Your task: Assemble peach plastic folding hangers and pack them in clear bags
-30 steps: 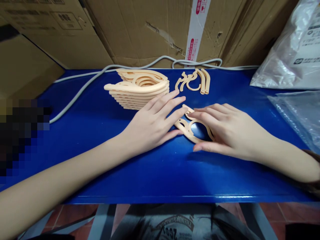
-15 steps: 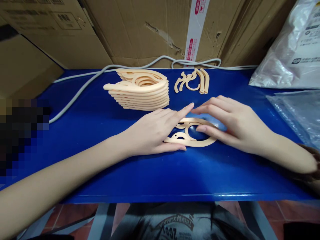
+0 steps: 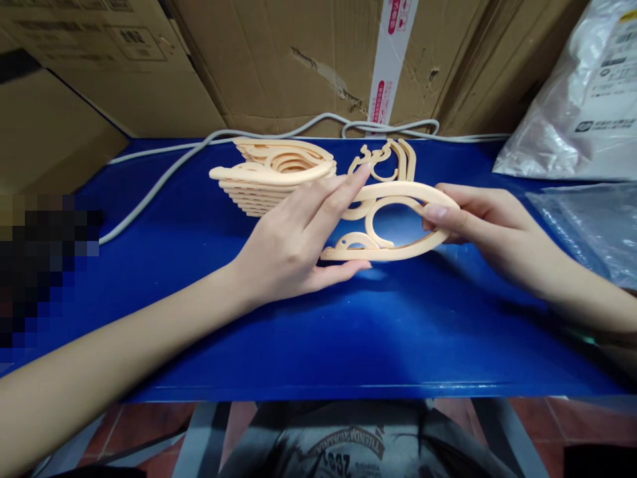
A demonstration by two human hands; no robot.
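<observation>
A cream plastic frame [image 3: 403, 252], curved with a round opening, is raised off the blue table. My right hand [image 3: 485, 216] pinches its right end, thumb on top and fingers beneath. My left hand [image 3: 293, 239] lies against the frame's left end with its fingers stretched out, covering part of it. Behind my left hand stands a stack of similar cream frames [image 3: 273, 176], partly hidden by the fingers. Several loose cream pieces [image 3: 408, 159], some curved and some hooked, lie at the back, just beyond the raised frame.
The blue table [image 3: 318, 352] ends at a front edge near my body. A grey cable [image 3: 164, 182] runs along the back and left. Cardboard boxes [image 3: 239, 66] stand behind. On the right are a white plastic package [image 3: 567, 113] and a clear plastic bag [image 3: 592, 226].
The frame has risen from the table and moved slightly away from me. My right hand has closed on its right end. My left hand has moved up with it, fingers still spread.
</observation>
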